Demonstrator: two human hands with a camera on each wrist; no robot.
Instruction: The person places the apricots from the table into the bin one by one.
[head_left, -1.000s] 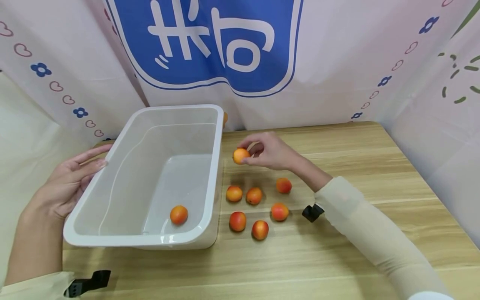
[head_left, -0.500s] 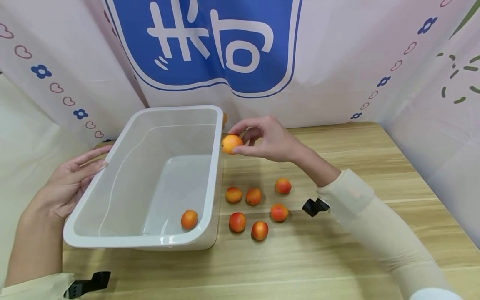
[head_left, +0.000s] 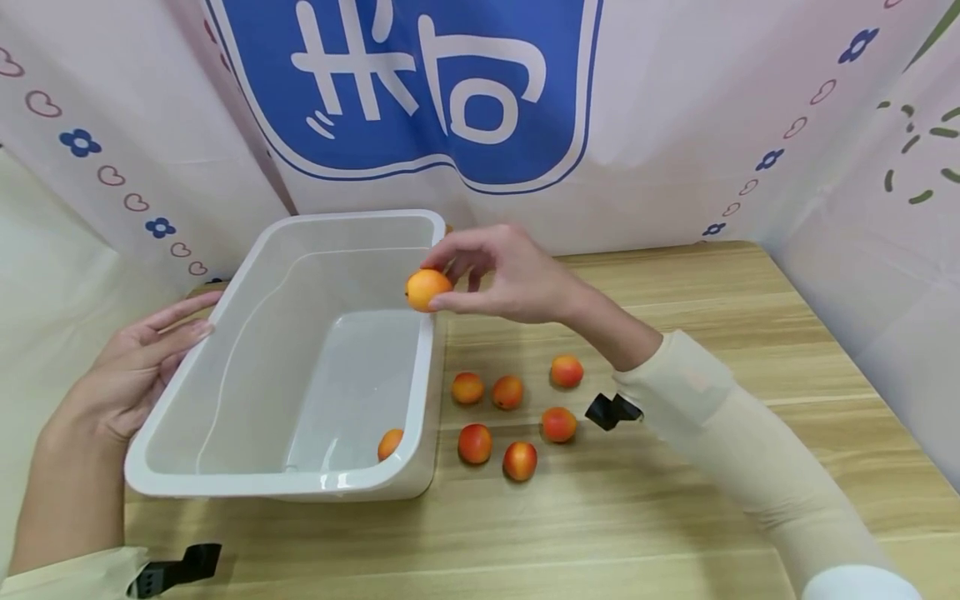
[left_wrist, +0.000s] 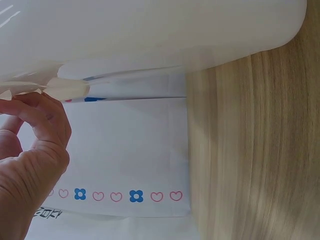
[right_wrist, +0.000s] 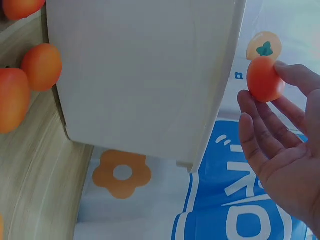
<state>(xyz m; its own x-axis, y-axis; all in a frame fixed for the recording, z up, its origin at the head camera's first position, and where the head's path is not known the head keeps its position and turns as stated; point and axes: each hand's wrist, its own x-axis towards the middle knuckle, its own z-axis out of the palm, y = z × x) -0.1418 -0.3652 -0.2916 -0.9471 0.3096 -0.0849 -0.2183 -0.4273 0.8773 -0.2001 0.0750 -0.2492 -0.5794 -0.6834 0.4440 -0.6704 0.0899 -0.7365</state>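
At the lower left of the frame I see a pale sleeve [head_left: 71,575] with a black strap [head_left: 180,569] at its cuff. Above it, at middle left, the person's left hand [head_left: 123,362] grips the rim of a white tub [head_left: 279,482], its thumb lying along the edge. Behind, at upper left, hearts and blue flowers run down a hanging cloth [head_left: 247,167]. The tub takes up the left centre of the frame, standing on a wood-grain counter [head_left: 675,300]. One orange fruit [head_left: 389,444] lies inside, by the near right corner, partly hidden by the rim. A large blue panel [head_left: 408,150] with white lettering fills the top centre of the cloth.

Near the middle of the frame, a yellow-orange fruit [head_left: 428,290] is up over the tub's right rim, pinched between the thumb and fingers of the right hand [head_left: 502,279]; the right wrist view shows a gap between it and the tub's edge. Just right of the tub, below that hand, six red-orange fruits [head_left: 507,392] lie loosely grouped on the counter. Farther right come a second black strap [head_left: 613,411] and the right sleeve [head_left: 750,467], reaching in from the lower right. Green dashes [head_left: 920,198] mark the cloth at upper right.
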